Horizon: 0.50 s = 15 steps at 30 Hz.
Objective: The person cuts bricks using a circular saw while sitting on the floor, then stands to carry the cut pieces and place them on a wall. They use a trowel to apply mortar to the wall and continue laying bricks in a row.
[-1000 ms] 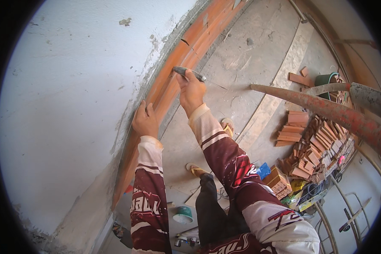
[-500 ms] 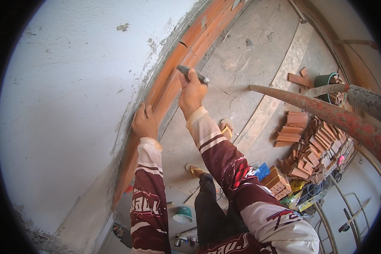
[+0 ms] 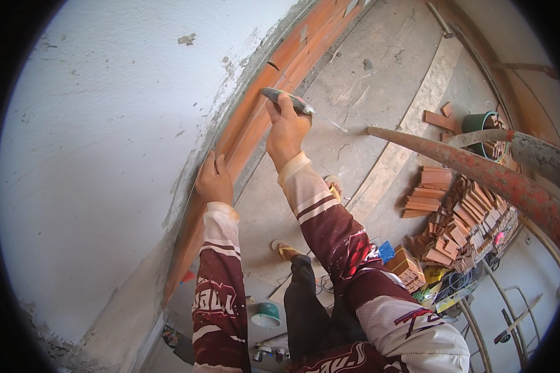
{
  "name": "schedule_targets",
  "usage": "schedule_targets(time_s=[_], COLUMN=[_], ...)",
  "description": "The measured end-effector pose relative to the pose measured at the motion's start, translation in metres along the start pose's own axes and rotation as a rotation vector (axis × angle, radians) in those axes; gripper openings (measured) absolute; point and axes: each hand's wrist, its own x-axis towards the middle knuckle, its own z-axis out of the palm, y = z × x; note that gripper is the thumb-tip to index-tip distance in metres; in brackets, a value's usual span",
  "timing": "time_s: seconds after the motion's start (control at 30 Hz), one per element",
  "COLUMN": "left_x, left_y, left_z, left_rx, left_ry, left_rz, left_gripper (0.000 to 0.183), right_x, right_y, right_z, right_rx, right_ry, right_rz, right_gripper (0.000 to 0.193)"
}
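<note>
A long band of orange-brown tiles point(image 3: 292, 46) runs beside the pale wall, with joints and a few small dark gaps along it. My right hand point(image 3: 288, 133) is closed around the dark handle of a screwdriver point(image 3: 290, 101). Its thin metal shaft points away to the right, and the handle's butt end is at the tiles; contact cannot be made out. Nearer to me, my left hand point(image 3: 215, 184) rests on the tile band by the wall, fingers stretched forward, holding nothing visible. Part of its fingers is hidden against the tiles.
At the right, a rusty red pipe point(image 3: 454, 163) of a metal frame juts over the floor. Beyond it are stacked tiles point(image 3: 451, 230) and a green bucket point(image 3: 477, 124) holding tile pieces. Below my arms stands another green bucket point(image 3: 266, 315). The whitish wall point(image 3: 106, 155) closes the left side.
My right hand has shifted slightly right with the screwdriver, whose shaft now shows more plainly. My left hand stays nearly in place on the tiles.
</note>
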Motion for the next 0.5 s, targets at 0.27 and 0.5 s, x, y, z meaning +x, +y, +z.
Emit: schedule_targets(time_s=[0.27,0.5], left_x=[0.000,-0.007], left_y=[0.002,0.014], left_z=[-0.001,-0.004], left_rx=[0.025,0.056], left_ry=[0.011,-0.278], left_rz=[-0.010,-0.227], left_gripper=[0.025,0.040], right_x=[-0.002,-0.037], right_y=[-0.001,-0.015], right_z=[-0.008,-0.097], right_rx=[-0.037,-0.291], right_ry=[-0.081,-0.058], right_rz=[0.020,0.049], right_gripper=[0.040,0.032])
